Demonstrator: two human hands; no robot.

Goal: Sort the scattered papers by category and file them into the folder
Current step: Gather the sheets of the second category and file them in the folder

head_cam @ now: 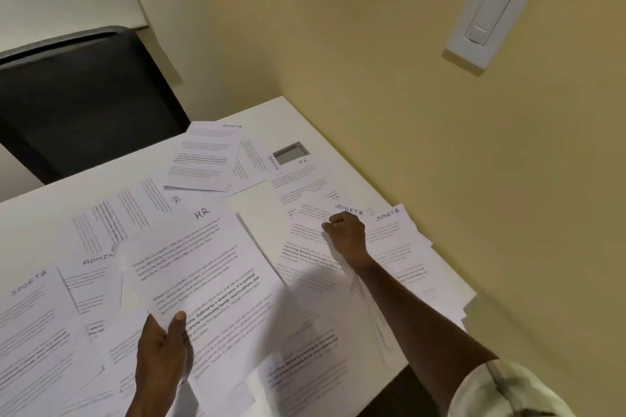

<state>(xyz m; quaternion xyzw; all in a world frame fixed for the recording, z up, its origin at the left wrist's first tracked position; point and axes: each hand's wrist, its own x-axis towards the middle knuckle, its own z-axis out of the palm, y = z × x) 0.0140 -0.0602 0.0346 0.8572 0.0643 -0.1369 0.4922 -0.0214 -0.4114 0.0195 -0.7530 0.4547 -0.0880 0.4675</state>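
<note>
The left hand (162, 345), at 7 o'clock, pinches the lower edge of an HR sheet (200, 267). The right hand (345, 234), at 3 o'clock, rests with curled fingers on a SPORTS sheet (311, 247) among papers scattered across the white table (257, 213).

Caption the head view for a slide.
Left hand holds an HR sheet; right hand grips a Sports sheet.

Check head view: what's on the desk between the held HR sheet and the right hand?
Head view: a bare strip of white desk separates the HR sheet from the right hand, then SPORTS sheets' edges.
</note>
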